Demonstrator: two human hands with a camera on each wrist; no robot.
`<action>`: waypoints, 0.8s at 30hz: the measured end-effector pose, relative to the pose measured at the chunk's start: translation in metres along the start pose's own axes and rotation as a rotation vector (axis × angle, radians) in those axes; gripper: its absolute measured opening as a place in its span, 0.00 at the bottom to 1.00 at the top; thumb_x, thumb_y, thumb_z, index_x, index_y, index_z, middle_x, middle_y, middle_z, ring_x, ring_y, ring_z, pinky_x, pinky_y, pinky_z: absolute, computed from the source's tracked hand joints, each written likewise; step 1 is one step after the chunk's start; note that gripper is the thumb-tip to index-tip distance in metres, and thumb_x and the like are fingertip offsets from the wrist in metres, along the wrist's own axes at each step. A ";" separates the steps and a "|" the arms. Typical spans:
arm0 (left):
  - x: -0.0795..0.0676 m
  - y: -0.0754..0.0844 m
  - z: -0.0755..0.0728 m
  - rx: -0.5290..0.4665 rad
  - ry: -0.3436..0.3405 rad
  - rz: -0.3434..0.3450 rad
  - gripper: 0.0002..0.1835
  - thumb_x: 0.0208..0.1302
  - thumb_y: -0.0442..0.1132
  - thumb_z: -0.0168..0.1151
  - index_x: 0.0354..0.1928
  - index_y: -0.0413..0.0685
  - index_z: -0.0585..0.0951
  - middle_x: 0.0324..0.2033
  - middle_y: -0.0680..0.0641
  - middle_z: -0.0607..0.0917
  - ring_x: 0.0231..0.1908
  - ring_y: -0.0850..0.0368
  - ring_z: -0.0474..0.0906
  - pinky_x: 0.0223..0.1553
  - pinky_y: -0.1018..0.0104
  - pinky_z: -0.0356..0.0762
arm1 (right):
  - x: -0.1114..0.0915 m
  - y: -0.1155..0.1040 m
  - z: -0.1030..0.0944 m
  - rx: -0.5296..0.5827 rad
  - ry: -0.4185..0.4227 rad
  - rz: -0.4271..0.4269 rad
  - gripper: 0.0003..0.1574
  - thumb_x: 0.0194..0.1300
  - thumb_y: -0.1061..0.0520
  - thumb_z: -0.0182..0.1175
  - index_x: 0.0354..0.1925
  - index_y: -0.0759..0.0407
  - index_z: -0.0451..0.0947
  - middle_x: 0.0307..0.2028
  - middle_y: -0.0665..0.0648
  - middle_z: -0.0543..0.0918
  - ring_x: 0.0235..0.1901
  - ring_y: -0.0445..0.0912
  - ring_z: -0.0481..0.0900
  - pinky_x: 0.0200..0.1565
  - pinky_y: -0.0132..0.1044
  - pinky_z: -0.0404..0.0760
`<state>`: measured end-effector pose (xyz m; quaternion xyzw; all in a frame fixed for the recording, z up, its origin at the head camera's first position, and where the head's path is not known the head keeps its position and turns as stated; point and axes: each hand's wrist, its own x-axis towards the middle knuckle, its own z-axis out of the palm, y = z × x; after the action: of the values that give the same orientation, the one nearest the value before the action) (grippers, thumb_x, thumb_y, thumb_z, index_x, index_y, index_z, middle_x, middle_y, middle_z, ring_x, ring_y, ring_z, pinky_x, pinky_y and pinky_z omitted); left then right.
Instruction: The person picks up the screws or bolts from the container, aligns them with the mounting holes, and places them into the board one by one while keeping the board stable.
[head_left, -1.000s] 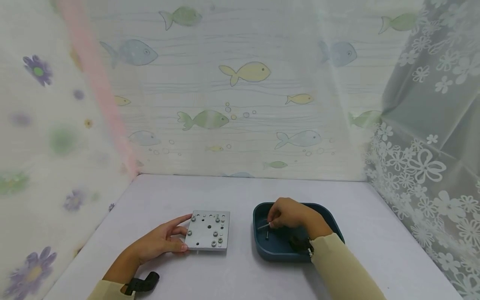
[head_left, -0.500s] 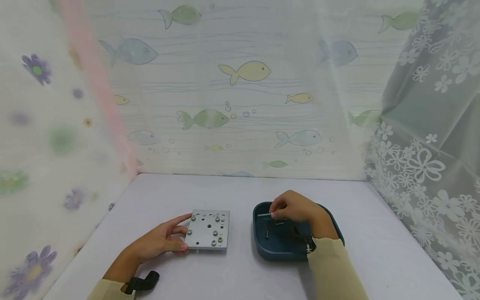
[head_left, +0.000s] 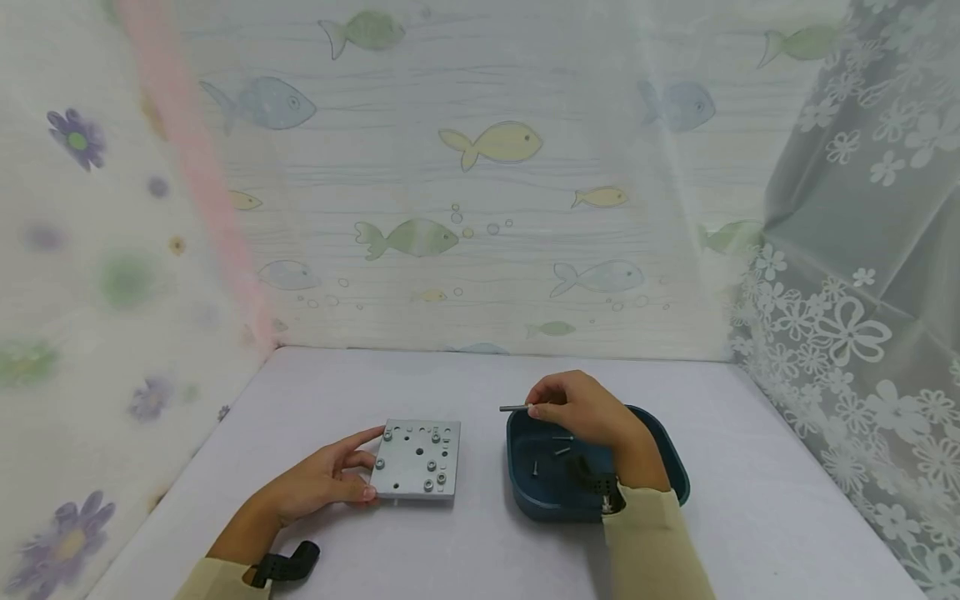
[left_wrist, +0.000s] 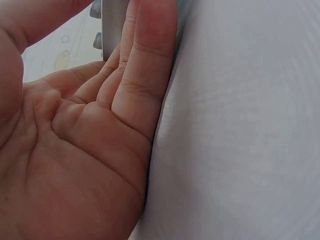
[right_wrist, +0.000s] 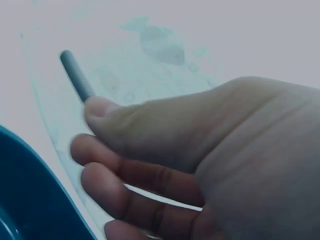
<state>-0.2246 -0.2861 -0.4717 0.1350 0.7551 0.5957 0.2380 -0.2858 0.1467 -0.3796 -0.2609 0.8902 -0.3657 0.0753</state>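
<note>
A square silvery metal plate [head_left: 408, 479] carries several socket-head bolts and bare holes. My left hand [head_left: 315, 483] holds it by its left side, thumb at the near corner and a finger reaching to the far one. In the left wrist view the plate [left_wrist: 114, 25] shows only partly behind the fingers. Between thumb and fingertips my right hand [head_left: 581, 408] pinches a bolt [head_left: 513, 408], whose threaded shank [right_wrist: 75, 75] points left; its head end is hidden in the grip. This hand is above the back left rim of a dark blue bin [head_left: 551, 508].
Several loose screws lie in the bin, one of them a small upright-looking screw [head_left: 535, 468] near its left side. A white-covered table [head_left: 480, 550] runs back to a fish-patterned curtain [head_left: 487, 208]. Sheer flowered fabric [head_left: 847, 333] hangs at the right.
My right hand has risen from inside the bin with the bolt, moving up and slightly left over the rim. The left hand and the plate have stayed in place.
</note>
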 end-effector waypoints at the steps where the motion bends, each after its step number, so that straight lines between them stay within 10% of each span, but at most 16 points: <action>1: 0.000 0.000 0.000 -0.003 0.001 0.000 0.55 0.62 0.36 0.74 0.83 0.52 0.50 0.58 0.38 0.79 0.44 0.49 0.87 0.49 0.61 0.83 | 0.001 -0.002 0.001 -0.004 0.016 -0.006 0.11 0.73 0.49 0.65 0.47 0.52 0.86 0.39 0.48 0.88 0.40 0.43 0.82 0.49 0.42 0.80; 24: 0.002 -0.001 0.000 0.019 0.020 -0.028 0.55 0.62 0.38 0.75 0.83 0.52 0.51 0.57 0.40 0.81 0.48 0.48 0.86 0.52 0.62 0.80 | 0.018 -0.037 0.041 0.072 0.188 -0.051 0.06 0.73 0.50 0.64 0.47 0.44 0.84 0.40 0.44 0.87 0.42 0.43 0.82 0.43 0.41 0.82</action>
<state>-0.2264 -0.2850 -0.4729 0.1206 0.7650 0.5864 0.2372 -0.2731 0.0901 -0.3822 -0.2453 0.8726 -0.4223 -0.0084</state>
